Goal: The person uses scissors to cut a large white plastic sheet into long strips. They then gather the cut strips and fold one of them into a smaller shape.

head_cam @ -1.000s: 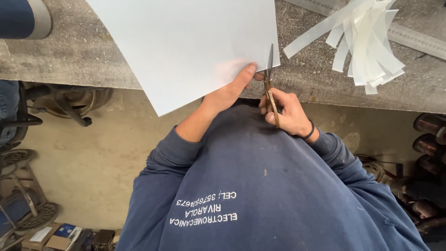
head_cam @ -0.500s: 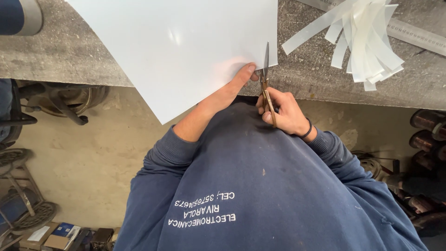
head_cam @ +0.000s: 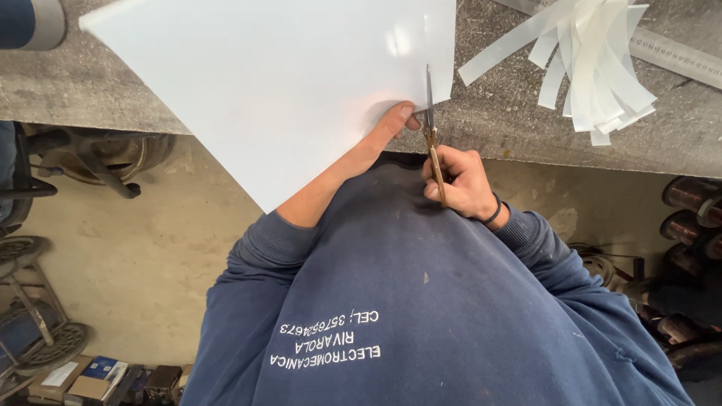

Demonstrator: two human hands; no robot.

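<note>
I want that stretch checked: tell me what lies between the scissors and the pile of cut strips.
In the head view, only bare grey workbench separates the scissors from the pile of cut strips, apart from the white sheet's narrow edge.

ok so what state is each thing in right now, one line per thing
white sheet: flat, overhanging the bench edge, partly cut near its right side
scissors: blades in the sheet, mid-cut
left hand: thumb pressing on the sheet
right hand: closed on the scissor handles
cut strips: loose pile on the bench
metal ruler: lying flat

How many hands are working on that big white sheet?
2: the left hand holds the white sheet at its lower edge; the right hand grips the scissors just beside.
</note>
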